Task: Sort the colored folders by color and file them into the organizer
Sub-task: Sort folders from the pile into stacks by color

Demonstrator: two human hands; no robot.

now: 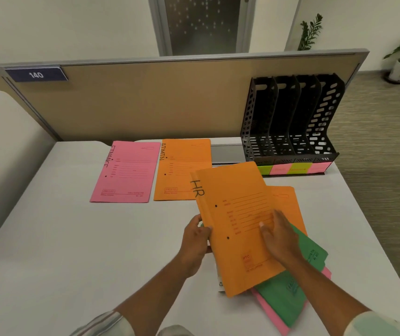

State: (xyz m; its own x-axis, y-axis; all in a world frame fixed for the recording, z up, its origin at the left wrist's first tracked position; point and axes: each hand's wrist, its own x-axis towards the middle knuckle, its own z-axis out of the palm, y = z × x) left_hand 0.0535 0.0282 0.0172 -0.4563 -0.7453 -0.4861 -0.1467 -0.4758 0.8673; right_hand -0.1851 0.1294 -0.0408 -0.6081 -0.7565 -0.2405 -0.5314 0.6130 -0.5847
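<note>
Orange HR folder (233, 190), long axis pointing away, is pinched at its left edge by the left grip (195, 238) and steadied by the flat right grip (279, 238), ADMIN folder (182, 166) lying ahead-left on the desk (73, 238).

Left hand (195, 238) in a pinch on the orange folder (233, 202), right hand (279, 236) flat on top.

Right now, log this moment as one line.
left hand: grips HR orange folder edge; right hand: rests on it; organizer: no folders inside; pink folder, ADMIN orange folder: flat on table
</note>
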